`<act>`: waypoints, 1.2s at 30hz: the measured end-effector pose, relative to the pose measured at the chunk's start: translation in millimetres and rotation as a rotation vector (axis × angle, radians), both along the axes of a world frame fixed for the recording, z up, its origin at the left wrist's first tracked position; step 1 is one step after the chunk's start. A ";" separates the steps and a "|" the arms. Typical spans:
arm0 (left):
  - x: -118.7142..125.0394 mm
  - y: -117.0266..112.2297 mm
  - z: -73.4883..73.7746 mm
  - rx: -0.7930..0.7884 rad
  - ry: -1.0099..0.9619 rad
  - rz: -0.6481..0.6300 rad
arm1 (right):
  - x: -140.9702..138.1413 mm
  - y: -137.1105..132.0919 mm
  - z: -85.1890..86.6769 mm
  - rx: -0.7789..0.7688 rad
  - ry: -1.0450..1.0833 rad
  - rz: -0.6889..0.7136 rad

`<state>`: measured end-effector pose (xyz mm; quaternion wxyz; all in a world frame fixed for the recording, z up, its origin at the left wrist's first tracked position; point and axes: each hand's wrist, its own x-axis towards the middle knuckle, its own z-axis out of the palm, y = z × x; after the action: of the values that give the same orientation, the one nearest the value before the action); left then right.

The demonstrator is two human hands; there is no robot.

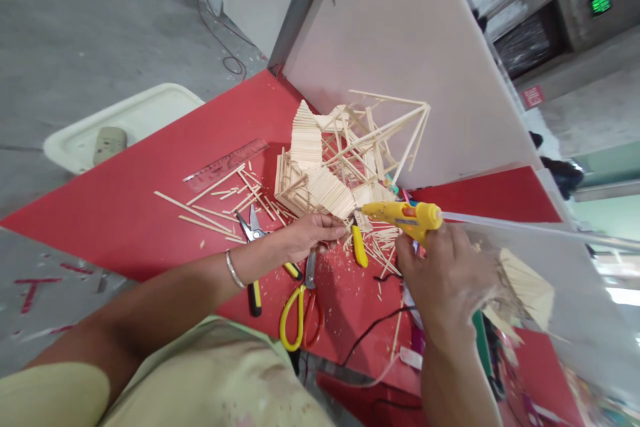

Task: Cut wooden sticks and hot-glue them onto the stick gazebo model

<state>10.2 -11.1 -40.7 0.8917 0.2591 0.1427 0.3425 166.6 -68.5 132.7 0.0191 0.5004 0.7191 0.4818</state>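
Note:
My right hand (440,273) is wrapped round the grip of a yellow hot glue gun (400,213), a long clear glue stick (520,227) coming out of its back. The gun's nozzle points left, close to the fingertips of my left hand (317,233). Those fingers are pinched together; whatever they hold is too small to make out. Just beyond them stands a model built of thin wooden sticks (330,190), with ridged stick panels and an open frame. Beside my left hand lie a yellow-handled cutter (359,247), scissors (295,317) and cutting pliers (255,233).
Loose sticks (210,213) and a clear ruler (225,165) lie on the red table (150,213). A pale upright panel (390,47) rises behind the model. Left of the table is a white stool (165,107). A dark cord (370,330) crosses near the front.

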 end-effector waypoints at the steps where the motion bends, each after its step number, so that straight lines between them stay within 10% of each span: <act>1: 0.3 -0.1 -0.2 -0.003 -0.003 0.006 | -2.0 0.2 1.5 0.001 -0.012 0.006; 36: 2.4 -3.0 1.2 0.006 0.021 0.034 | 0.2 -10.0 -8.5 -0.032 0.084 0.047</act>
<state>12.6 -14.2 -39.5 0.8835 0.2628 0.1553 0.3553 166.8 -78.5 124.2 -0.0146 0.5027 0.7385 0.4491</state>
